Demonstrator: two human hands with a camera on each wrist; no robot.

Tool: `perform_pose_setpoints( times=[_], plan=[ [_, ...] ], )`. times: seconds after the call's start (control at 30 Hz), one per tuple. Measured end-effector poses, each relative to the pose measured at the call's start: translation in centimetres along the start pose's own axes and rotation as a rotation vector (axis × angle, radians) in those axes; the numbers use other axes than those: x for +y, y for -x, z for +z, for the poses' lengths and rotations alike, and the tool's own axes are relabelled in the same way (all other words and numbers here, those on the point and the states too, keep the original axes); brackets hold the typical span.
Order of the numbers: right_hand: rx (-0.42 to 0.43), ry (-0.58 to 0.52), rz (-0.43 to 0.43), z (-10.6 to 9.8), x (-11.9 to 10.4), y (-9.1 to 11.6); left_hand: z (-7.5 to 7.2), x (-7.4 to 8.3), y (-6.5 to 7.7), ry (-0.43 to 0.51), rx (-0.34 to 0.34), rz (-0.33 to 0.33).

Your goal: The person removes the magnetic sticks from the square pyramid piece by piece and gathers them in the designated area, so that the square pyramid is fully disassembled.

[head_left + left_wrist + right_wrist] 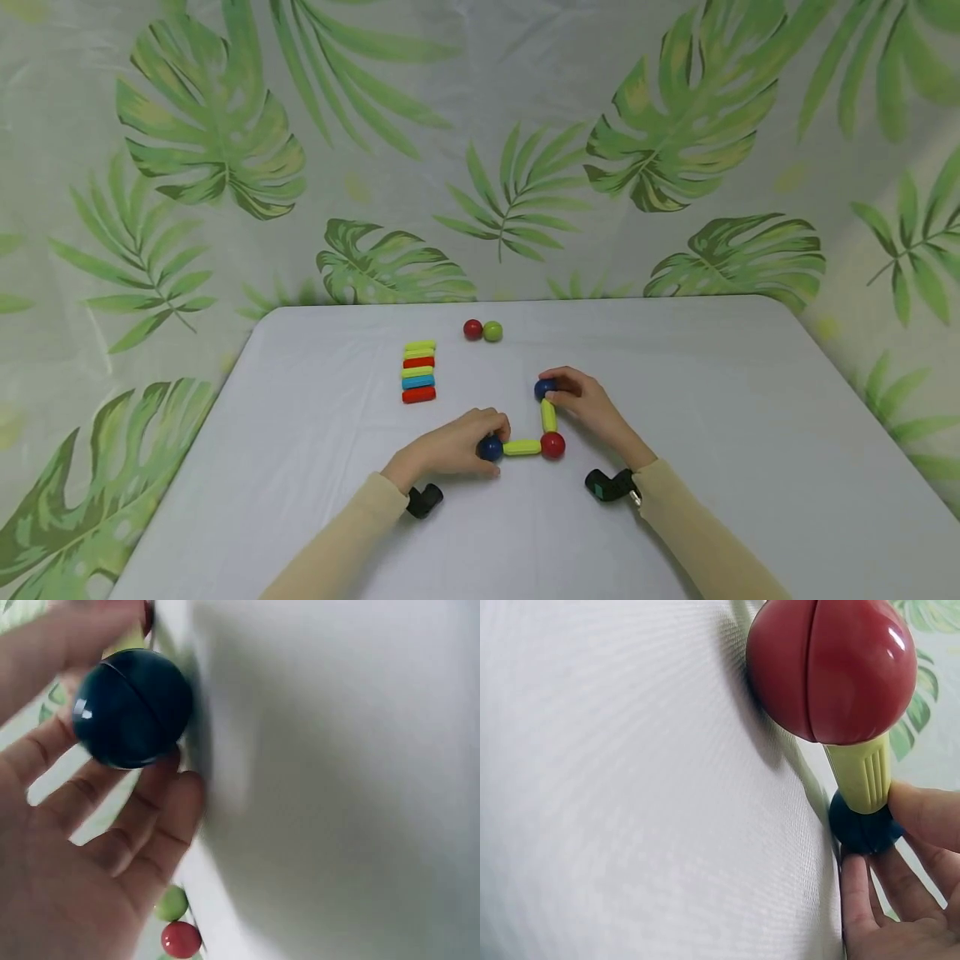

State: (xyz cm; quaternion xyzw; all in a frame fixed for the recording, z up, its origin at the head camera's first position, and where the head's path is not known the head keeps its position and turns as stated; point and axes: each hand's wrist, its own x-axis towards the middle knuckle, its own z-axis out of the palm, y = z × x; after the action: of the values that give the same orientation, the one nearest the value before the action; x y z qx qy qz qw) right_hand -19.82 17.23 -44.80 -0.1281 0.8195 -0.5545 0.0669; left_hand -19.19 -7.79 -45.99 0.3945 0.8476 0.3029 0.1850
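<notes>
On the white table two yellow-green rods meet at a red ball (pixel 552 445) in an L shape. One rod (pixel 522 447) runs left to a blue ball (pixel 491 448), which my left hand (pixel 461 442) grips with its fingers round it. The other rod (pixel 549 417) runs away from me to a second blue ball (pixel 544 389). My right hand (pixel 588 404) holds that ball between thumb and fingers. In the right wrist view the thumb lies close to the rod's end (pixel 862 776), and the red ball (pixel 832 671) is nearest the camera.
A column of several short rods, yellow-green, red (pixel 418 394) and blue (pixel 417 382), lies to the left of my hands. A red ball (pixel 472 330) and a green ball (pixel 492 332) sit side by side near the table's far edge. Behind hangs a leaf-patterned cloth (pixel 525 100).
</notes>
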Motion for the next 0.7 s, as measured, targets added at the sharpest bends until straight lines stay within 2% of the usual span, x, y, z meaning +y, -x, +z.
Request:
perform_pose_setpoints(
  times=[0.1,0.23,0.33,0.4,0.5,0.63,0.7],
  plan=[
    [-0.002,-0.004,-0.008,0.0,0.0,0.0,0.6,0.2,-0.6,-0.052,0.013,0.039],
    [0.002,0.003,-0.004,0.0,0.0,0.1,0.5,0.0,-0.7,-0.038,0.027,0.07],
    [0.002,0.009,0.0,-0.1,-0.1,0.0,0.2,0.0,-0.6,-0.007,0.046,0.06],
    [0.003,0.013,0.003,-0.1,-0.2,0.0,-0.1,-0.2,-0.8,0.034,0.093,0.029],
    [0.004,0.019,0.005,-0.1,-0.1,0.0,-0.9,-0.6,-1.5,0.137,0.246,-0.065],
    [0.001,0.004,0.004,0.0,0.0,0.0,-2.2,-1.7,-3.4,0.269,0.547,-0.221],
    [0.0,-0.01,0.002,0.0,0.0,0.0,-2.8,-2.4,-4.5,0.295,0.671,-0.29]
  ],
)
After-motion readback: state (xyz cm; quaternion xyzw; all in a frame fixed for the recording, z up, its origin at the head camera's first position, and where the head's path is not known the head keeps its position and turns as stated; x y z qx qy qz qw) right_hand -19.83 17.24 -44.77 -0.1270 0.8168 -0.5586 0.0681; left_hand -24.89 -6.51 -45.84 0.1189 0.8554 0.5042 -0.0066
